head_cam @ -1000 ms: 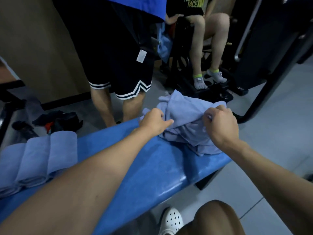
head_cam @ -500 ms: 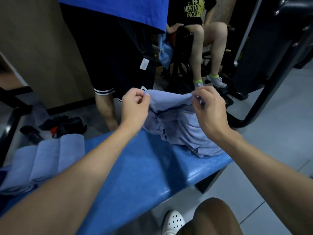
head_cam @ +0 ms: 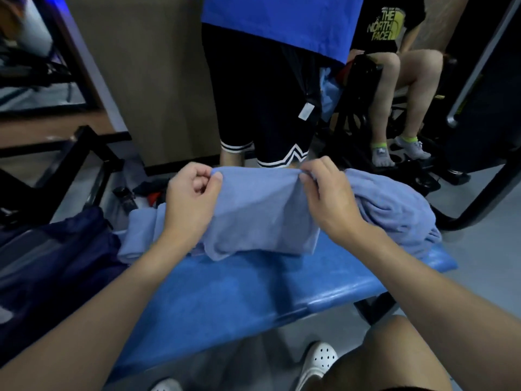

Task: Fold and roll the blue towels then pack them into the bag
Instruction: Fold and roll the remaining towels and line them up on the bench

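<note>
A light blue towel [head_cam: 259,215] hangs stretched between my hands above the blue padded bench [head_cam: 253,294], its lower edge bunched on the bench top. My left hand [head_cam: 191,198] pinches the towel's top left corner. My right hand [head_cam: 327,196] pinches the top right corner. A heap of crumpled blue towels [head_cam: 394,210] lies on the bench's right end. Rolled blue towels [head_cam: 141,232] lie to the left, partly hidden behind my left forearm. A dark navy bag [head_cam: 50,266] sits at the left end of the bench.
A person in black shorts [head_cam: 259,103] stands just behind the bench. Another person [head_cam: 394,80] sits on gym equipment at the back right. A black metal frame [head_cam: 84,165] and dark items lie on the floor at left. My white shoe [head_cam: 318,359] is below the bench.
Both hands have lifted one towel off the heap and carried it left to the bench's middle, spreading it wider between them. The view has swung left, bringing the navy bag into sight.
</note>
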